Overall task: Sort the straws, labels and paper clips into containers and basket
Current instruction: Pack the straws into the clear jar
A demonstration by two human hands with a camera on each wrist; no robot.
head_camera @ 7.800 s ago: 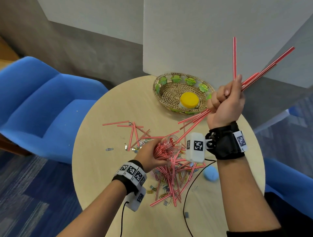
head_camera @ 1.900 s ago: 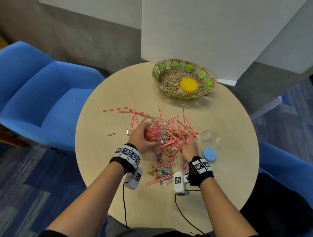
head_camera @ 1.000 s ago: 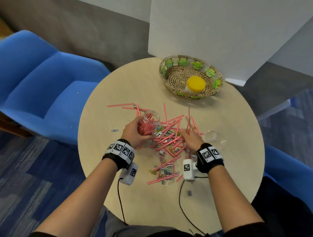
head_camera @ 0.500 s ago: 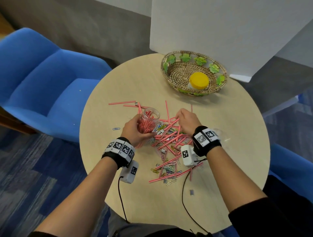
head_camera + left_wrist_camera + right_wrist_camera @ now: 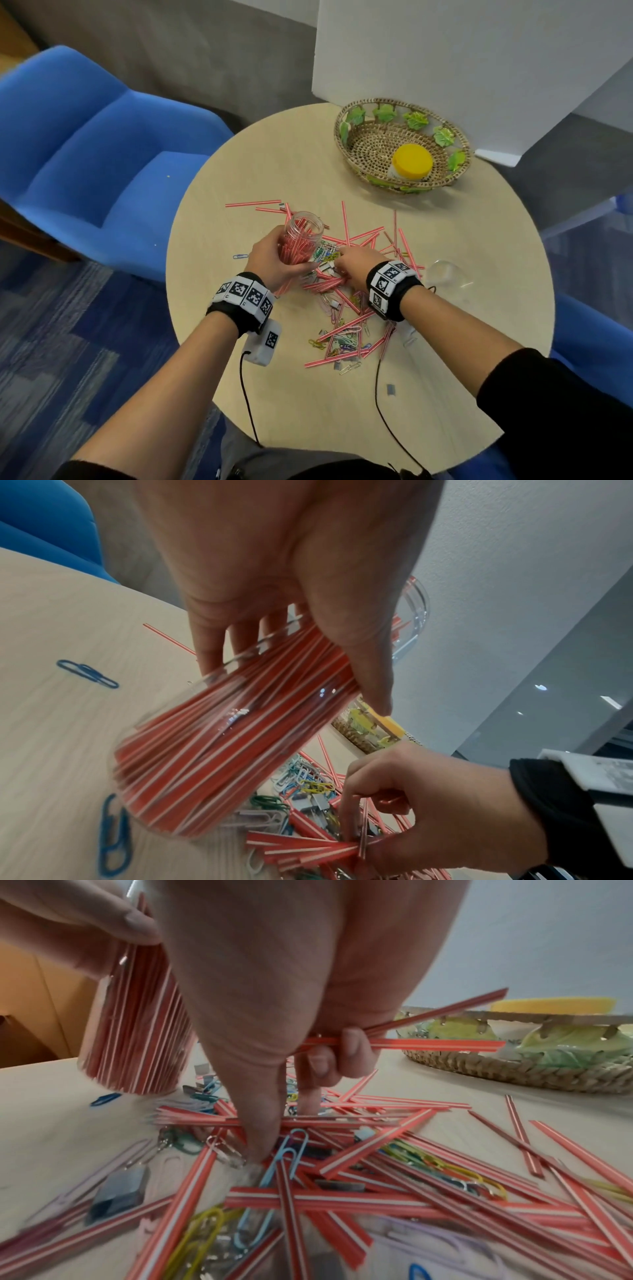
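Centrally, clear round jar (image 5: 301, 241), thin striped straws (image 5: 363, 240)

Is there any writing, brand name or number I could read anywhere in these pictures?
None can be read.
Left wristband: square black-and-white code patterns only, no words.
Right wristband: the same patterns.
Yellow-lidded jar in the basket: any label is too small to read.

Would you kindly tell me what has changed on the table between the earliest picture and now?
The right hand, which held a bundle of straws raised high, has come down to the pile and now pinches a few straws there. That earlier bundle is gone from it. The left hand still grips the clear jar of straws. The basket with the yellow-lidded container stayed put.
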